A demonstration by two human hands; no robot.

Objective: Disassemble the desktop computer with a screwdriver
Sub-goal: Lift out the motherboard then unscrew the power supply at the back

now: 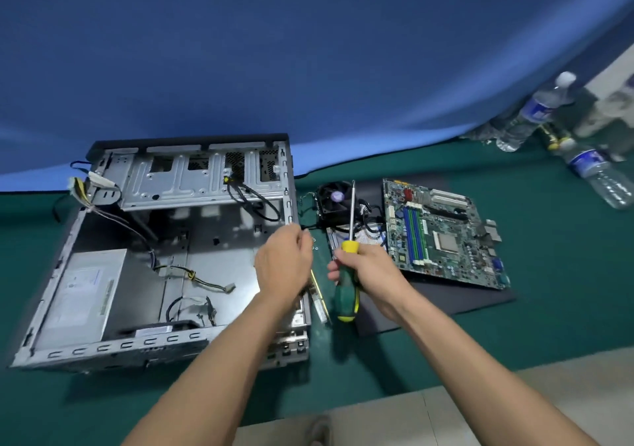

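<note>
the desktop computer case [164, 260] lies open on its side on the green table [566, 274], and much of it is already stripped. the motherboard [442, 236] is out and rests on a dark mat [446, 308] to the right of the case, with the cooler fan [334, 202] and a tangle of cables just beside it, further from the person. a narrow card [320, 305] lies flat on the table between the case and the mat.

what remains inside, as far as can be seen: the power supply [82, 291] in the near left corner, loose wiring [206, 282] across the case floor, the drive cage [202, 178] along the far wall, and a bundle of connectors hanging over the left edge. so the job looks past halfway, with the power supply and cage likely still to be unscrewed.

the right hand [370, 270] has its grip closed around the screwdriver [347, 274], on the green and yellow handle, with the shaft pointing up and away over the fan, not on any screw. the left hand [284, 260] hovers at the right wall of the case with fingers curled; whether it pinches something small cannot be told.

water bottles [535, 116] stand and lie at the far right, in front of a blue backdrop [308, 51].
</note>
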